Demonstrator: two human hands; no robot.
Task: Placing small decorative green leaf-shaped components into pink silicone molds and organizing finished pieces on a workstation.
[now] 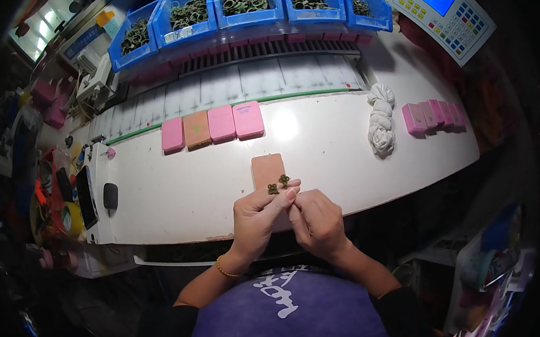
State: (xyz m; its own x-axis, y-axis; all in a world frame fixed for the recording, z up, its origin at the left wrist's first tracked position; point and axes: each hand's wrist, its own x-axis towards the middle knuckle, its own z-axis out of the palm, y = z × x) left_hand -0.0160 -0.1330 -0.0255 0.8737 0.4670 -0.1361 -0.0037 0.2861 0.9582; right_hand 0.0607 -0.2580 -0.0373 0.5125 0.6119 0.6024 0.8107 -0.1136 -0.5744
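My left hand is closed, thumb and fingers pinching a small dark green piece with two flower-shaped heads. The second flower head shows just left of the first. My right hand is closed too, its fingertips pinched together against the left fingers. Whatever lies between the right fingertips is hidden. Just beyond both hands, a flat salmon-coloured block rests on the white table, its near end partly covered by my left hand.
Three pink blocks and one orange-brown block stand in a row farther back. Blue bins hold many dark green ring-like pieces. To the right are a twisted white cloth, small pink blocks and a keypad device. A phone lies left.
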